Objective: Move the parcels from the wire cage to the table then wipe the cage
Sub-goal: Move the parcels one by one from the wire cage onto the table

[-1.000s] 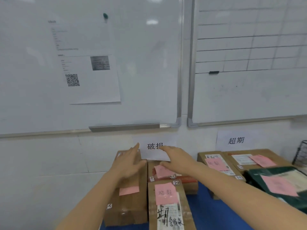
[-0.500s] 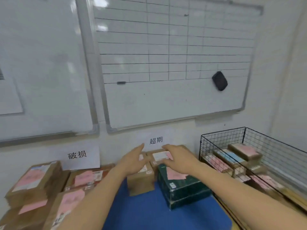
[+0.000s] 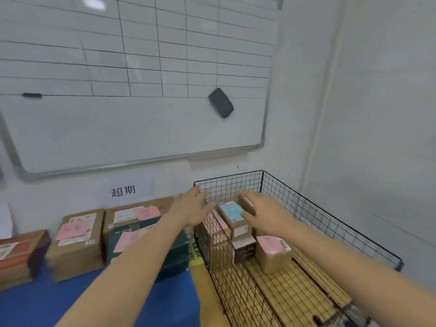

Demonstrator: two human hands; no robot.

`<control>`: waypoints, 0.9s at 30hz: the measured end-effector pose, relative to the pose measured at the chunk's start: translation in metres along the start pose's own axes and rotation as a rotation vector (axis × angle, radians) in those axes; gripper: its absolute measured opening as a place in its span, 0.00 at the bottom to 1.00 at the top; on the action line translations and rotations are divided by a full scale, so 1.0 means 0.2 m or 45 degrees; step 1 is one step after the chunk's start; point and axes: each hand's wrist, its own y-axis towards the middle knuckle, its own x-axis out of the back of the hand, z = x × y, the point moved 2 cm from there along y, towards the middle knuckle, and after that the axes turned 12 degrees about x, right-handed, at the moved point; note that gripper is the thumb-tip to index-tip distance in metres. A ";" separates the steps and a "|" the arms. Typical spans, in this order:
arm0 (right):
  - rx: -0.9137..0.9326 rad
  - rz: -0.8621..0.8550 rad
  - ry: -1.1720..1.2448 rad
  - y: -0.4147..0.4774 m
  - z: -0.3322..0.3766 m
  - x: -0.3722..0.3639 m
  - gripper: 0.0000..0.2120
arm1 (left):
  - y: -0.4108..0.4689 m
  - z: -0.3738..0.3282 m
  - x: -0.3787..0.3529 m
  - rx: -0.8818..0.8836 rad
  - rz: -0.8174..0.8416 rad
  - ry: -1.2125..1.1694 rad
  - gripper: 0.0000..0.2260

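Note:
A black wire cage (image 3: 306, 208) stands at the right, against the wall corner. Several cardboard parcels lie at its far left end, the top one with a blue label (image 3: 232, 212), another with a pink label (image 3: 273, 252) nearer me. My left hand (image 3: 191, 210) hovers open over the cage's left rim. My right hand (image 3: 264, 213) is stretched out open above the stacked parcels, just right of the blue-labelled one. Neither hand holds anything. On the blue table (image 3: 153, 300) at the left rest brown parcels (image 3: 75, 241) and a dark green one (image 3: 174, 249).
A whiteboard (image 3: 132, 109) with a black eraser (image 3: 220, 102) hangs on the wall above. A paper sign (image 3: 123, 191) is taped under it. The cage's near half shows its bare wooden slat floor (image 3: 295, 293). A reddish box (image 3: 18, 253) sits at the table's left edge.
The view has swung right, from the parcels on the table to the cage. Both open hands have travelled right with it and now hover over the cage's parcels.

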 end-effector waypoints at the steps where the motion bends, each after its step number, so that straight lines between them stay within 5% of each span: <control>1: -0.020 0.010 -0.008 -0.02 -0.08 0.01 0.28 | 0.06 -0.06 -0.03 -0.006 0.008 0.017 0.29; 14: -0.041 0.167 -0.088 0.02 -0.96 -0.08 0.28 | 0.71 -0.49 -0.33 0.198 0.108 0.062 0.31; 27: 0.380 0.325 -0.157 0.36 -1.13 -0.38 0.30 | 0.73 -0.51 -0.56 0.534 0.182 0.070 0.31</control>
